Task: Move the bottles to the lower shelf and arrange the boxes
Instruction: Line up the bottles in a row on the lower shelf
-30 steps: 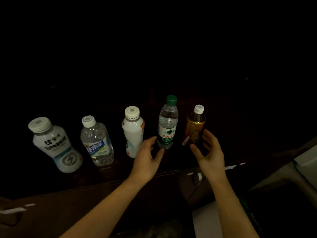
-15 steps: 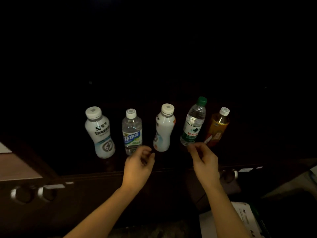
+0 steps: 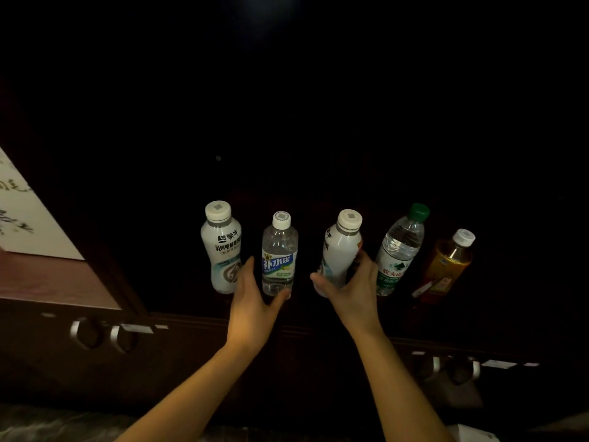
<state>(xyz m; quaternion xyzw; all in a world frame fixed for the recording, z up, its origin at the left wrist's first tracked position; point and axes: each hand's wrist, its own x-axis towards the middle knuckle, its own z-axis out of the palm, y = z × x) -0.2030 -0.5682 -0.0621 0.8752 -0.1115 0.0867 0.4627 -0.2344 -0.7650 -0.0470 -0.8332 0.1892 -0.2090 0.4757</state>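
likely a home: dark wooden cabinet [image 3: 191, 346], calligraphy sheet [image 3: 28, 224].

1. Left grip [image 3: 251, 301]: bare, slender, fingers long and thin.
2. Right grip [image 3: 353, 291]: bare as well, same slim build.
3. Left forearm [image 3: 191, 387], right forearm [image 3: 404, 384]: both uncovered, lean, bare from wrist right down to the frame's lower edge.
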